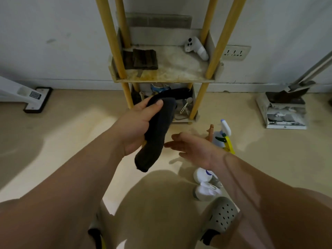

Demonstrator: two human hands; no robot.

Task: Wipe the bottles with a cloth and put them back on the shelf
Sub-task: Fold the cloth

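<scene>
- Two bare hands are out over the floor (71, 133) in front of the shelf (165, 72).
- Left hand (138, 123) is clenched around a dark cloth (158, 130), thumb pressed on its upper end; the cloth hangs down past the palm, just in front of the shelf's lower tier. Whether a bottle is wrapped inside cannot be told.
- Right hand (194, 148) is released, fingers spread, palm turned toward the cloth, near it but not touching.
- Spray bottle (222, 135) with a white head and yellow part stands on the floor to the right of the shelf's foot, just beyond the right hand.
- White bottle (204, 175) with blue marking lies on the floor nearer the person than the shelf, below the right wrist; a second white bottle (206, 191) lies just beside it.
- Middle tier of the shelf holds a folded dark mat (143, 59) at its left and a white controller (196, 48) at its right rear.
- Grey clog (221, 216) is at the bottom right, well apart from the shelf.
</scene>
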